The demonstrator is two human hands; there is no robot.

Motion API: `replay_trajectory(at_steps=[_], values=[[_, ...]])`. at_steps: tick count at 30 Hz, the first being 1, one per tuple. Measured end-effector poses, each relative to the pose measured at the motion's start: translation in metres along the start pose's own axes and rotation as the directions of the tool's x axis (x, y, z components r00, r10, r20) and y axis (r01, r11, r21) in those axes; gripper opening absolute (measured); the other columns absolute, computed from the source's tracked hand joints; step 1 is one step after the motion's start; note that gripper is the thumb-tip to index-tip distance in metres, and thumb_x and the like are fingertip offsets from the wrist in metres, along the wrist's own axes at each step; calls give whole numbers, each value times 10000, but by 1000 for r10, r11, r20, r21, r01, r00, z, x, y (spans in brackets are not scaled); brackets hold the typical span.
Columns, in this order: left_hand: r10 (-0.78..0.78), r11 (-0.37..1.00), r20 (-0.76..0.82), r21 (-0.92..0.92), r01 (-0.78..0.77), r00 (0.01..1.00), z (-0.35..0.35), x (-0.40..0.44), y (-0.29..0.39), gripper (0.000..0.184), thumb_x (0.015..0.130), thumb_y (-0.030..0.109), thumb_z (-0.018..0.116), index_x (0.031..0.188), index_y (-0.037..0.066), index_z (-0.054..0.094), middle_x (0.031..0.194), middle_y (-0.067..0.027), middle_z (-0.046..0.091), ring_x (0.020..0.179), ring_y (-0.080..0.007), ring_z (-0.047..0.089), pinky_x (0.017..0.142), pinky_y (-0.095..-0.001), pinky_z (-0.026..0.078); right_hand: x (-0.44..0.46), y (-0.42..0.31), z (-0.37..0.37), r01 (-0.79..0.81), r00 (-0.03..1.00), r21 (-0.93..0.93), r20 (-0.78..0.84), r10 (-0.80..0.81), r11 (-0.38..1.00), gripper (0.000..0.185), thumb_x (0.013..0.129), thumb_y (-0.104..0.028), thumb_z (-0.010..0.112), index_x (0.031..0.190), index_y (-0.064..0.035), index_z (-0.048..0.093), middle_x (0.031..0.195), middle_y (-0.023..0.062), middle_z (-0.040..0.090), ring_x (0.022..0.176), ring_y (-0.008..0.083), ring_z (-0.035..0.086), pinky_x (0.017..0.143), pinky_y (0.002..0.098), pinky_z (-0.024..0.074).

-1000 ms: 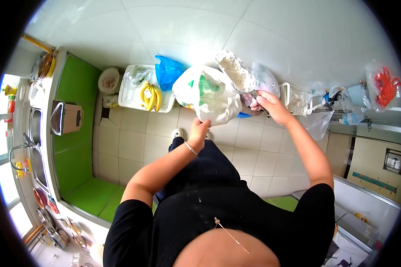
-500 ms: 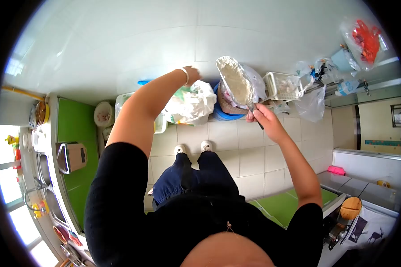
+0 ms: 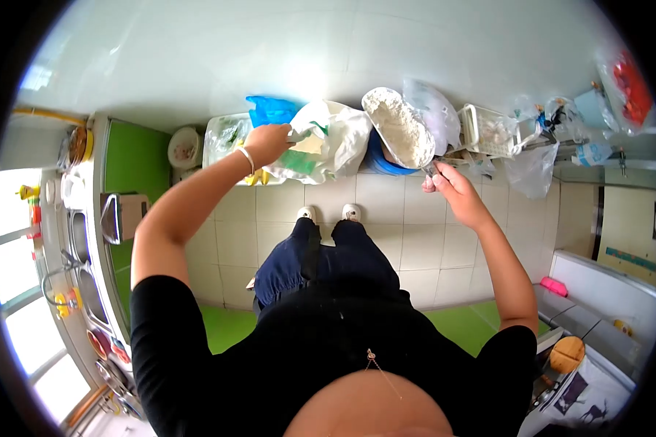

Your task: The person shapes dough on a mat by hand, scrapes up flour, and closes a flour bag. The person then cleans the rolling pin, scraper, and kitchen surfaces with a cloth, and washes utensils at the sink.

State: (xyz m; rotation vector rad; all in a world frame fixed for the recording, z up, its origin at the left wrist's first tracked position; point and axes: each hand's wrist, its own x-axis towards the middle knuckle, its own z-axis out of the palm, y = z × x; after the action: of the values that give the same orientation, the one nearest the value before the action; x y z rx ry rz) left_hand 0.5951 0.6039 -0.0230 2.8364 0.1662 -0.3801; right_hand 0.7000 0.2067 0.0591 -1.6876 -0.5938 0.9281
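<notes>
My right hand (image 3: 452, 188) is closed around the handle of a scoop (image 3: 401, 131) heaped with white flour-like powder. The scoop is held over a blue bucket (image 3: 386, 162), which it partly hides. Closed on the edge of a white and green sack (image 3: 346, 146), my left hand (image 3: 271, 142) is at the sack's left side. The sack's mouth is spread, and pale powder shows inside. A blue plastic bag (image 3: 270, 111) lies just behind my left hand.
Left of the sack are a clear tub (image 3: 224, 138) and a round white bucket (image 3: 186, 148). A white basket (image 3: 488, 131) and a clear plastic bag (image 3: 532, 169) are at the right. Green cabinets and a sink (image 3: 87, 291) line the left side.
My left hand has moved down and left and taken hold of the sack's edge, and the sack's mouth is opened wider. The loaded scoop has shifted slightly right in view.
</notes>
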Motion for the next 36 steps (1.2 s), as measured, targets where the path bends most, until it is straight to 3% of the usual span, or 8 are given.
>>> replay_trajectory(at_steps=[11, 18, 20, 22, 28, 31, 32, 36], values=[[-605, 712, -245, -593, 376, 758, 45, -43, 10, 372, 845, 405, 570, 812, 38, 623, 715, -199, 617, 728, -377, 605, 665, -454, 466, 67, -52, 36, -40, 924, -230, 363, 124, 972, 343, 989, -192, 415, 1227, 54, 445, 961, 60, 576, 922, 133, 564, 864, 293, 456], [-290, 956, -280, -50, 287, 915, -4, -28, 3, 664, 766, 127, 608, 1379, 216, 369, 1348, -110, 440, 1183, -289, 486, 895, -365, 463, 68, -60, 16, -86, 958, -94, 266, 108, 992, 379, 988, -202, 419, 1260, 62, 427, 967, 70, 583, 914, 139, 566, 853, 294, 457], [445, 814, -430, 560, -154, 785, -18, -24, 9, 668, 772, 125, 595, 1385, 239, 355, 1366, -66, 416, 1279, -255, 387, 1024, -368, 371, 60, -65, 7, -71, 979, -100, 185, 88, 992, 391, 988, -204, 415, 1274, 62, 421, 963, 69, 584, 903, 138, 565, 847, 287, 453], [660, 690, -197, 542, -480, 725, -16, -4, 11, 587, 768, 118, 586, 1322, 232, 429, 1320, -21, 467, 1299, -236, 367, 1108, -382, 271, 54, -57, 1, -19, 986, -108, 163, 36, 994, 364, 997, -222, 399, 1242, 40, 457, 949, 51, 588, 890, 128, 574, 826, 282, 470], [592, 689, 124, 433, -581, 796, -18, 17, 29, 89, 770, 179, 596, 855, 152, 595, 931, -4, 592, 1047, -219, 541, 925, -390, 416, 34, -53, 8, 59, 995, -80, 88, -51, 995, 361, 991, -194, 403, 1248, 55, 450, 936, 58, 588, 895, 132, 559, 862, 285, 448], [412, 904, -286, 245, -350, 865, 6, 26, -8, 135, 823, 259, 570, 854, 128, 573, 808, -59, 619, 817, -261, 613, 720, -400, 478, 30, -49, 8, 54, 995, -79, 89, -47, 995, 356, 987, -187, 408, 1240, 60, 451, 935, 61, 588, 900, 133, 561, 867, 291, 448], [45, 998, -238, -38, -56, 970, -23, 11, 7, 207, 894, 278, 511, 940, 77, 531, 749, -143, 628, 758, -339, 612, 675, -440, 469, 31, -48, 8, 55, 994, -74, 102, -47, 996, 356, 987, -188, 411, 1237, 61, 451, 937, 64, 588, 903, 134, 561, 867, 292, 447], [-174, 950, -423, -309, 38, 889, -28, 17, -16, 242, 910, 298, 500, 917, 56, 506, 736, -195, 615, 736, -386, 590, 636, -482, 448, 39, -58, 12, 28, 982, -133, 187, -2, 991, 344, 989, -190, 413, 1227, 56, 447, 942, 63, 558, 888, 140, 540, 863, 301, 445]])
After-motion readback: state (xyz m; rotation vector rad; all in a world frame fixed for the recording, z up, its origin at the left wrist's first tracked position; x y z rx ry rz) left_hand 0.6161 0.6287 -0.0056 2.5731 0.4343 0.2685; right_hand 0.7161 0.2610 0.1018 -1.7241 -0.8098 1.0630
